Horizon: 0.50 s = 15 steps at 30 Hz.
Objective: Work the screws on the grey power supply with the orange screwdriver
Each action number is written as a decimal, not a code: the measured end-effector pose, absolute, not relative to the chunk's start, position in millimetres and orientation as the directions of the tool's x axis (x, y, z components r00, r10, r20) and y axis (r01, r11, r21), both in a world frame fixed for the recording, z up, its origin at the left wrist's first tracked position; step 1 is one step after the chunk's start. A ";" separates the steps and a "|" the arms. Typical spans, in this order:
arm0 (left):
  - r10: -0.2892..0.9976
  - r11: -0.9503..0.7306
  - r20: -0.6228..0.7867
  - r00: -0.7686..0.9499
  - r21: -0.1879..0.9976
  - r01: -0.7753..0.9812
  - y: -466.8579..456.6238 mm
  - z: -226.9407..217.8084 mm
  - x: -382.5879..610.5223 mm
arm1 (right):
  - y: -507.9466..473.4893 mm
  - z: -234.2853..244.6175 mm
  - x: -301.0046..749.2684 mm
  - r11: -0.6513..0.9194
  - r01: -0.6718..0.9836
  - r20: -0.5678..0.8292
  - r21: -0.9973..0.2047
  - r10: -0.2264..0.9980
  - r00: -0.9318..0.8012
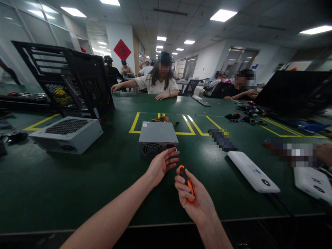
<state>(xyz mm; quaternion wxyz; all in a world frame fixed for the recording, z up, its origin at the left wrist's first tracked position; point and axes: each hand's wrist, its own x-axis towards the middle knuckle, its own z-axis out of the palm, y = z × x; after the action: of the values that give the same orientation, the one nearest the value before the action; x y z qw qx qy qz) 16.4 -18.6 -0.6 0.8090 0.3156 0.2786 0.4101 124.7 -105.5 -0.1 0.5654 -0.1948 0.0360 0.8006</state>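
A grey power supply unit (157,136) sits on the green table (90,180), fan grille facing me. My right hand (193,199) is closed round the orange and black handle of a screwdriver (187,181); its thin shaft points up toward the unit's near right corner. My left hand (162,165) is open, fingers spread, just in front of the unit and touching the screwdriver's shaft near its tip.
A black computer case (72,83) stands open at the left, with a second grey power supply (66,134) before it. Two white devices (252,171) lie at the right. Yellow tape lines (135,124) mark the table. People sit across the table.
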 end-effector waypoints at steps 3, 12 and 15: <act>0.837 0.460 -0.178 0.518 0.740 -0.490 -18.4 -2.0 16.0 | -105.6 0.6 125.3 -0.364 -0.919 -0.346 -0.149 0.890 -0.296; 0.830 0.463 -0.168 0.532 0.739 -0.490 -17.9 -3.6 16.1 | -105.4 0.0 125.5 -0.363 -0.920 -0.338 -0.151 0.893 -0.297; 0.832 0.466 -0.178 0.526 0.739 -0.486 -18.6 -2.1 16.8 | -111.8 -0.2 124.9 -0.370 -0.910 -0.342 -0.187 0.893 -0.292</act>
<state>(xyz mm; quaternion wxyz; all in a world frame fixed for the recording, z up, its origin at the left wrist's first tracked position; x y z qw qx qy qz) 16.8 -18.6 -2.1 0.8126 0.3205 0.2694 0.4055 124.9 -111.8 -0.2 0.5610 -0.1978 0.0218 0.8035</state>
